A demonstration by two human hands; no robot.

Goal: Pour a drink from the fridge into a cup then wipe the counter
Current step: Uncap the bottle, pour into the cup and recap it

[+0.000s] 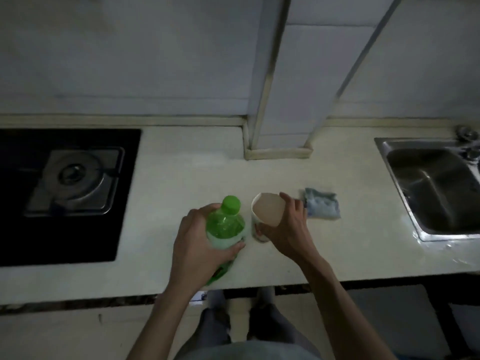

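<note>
Fingers [291, 201] around cup [267, 211], cloth [323, 207] beside

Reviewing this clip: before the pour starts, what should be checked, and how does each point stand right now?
1. Bottle held firmly by the left hand: ok.
2. Cap removed: not ok, it sits on the bottle.
3. Cup steadied by the right hand: ok.
4. Cup upright with its mouth up: not ok, it looks tilted toward the bottle.
5. Cup empty and clean: cannot tell, too dim.
6. Cloth within reach on the counter: ok, just right of the cup.
</note>
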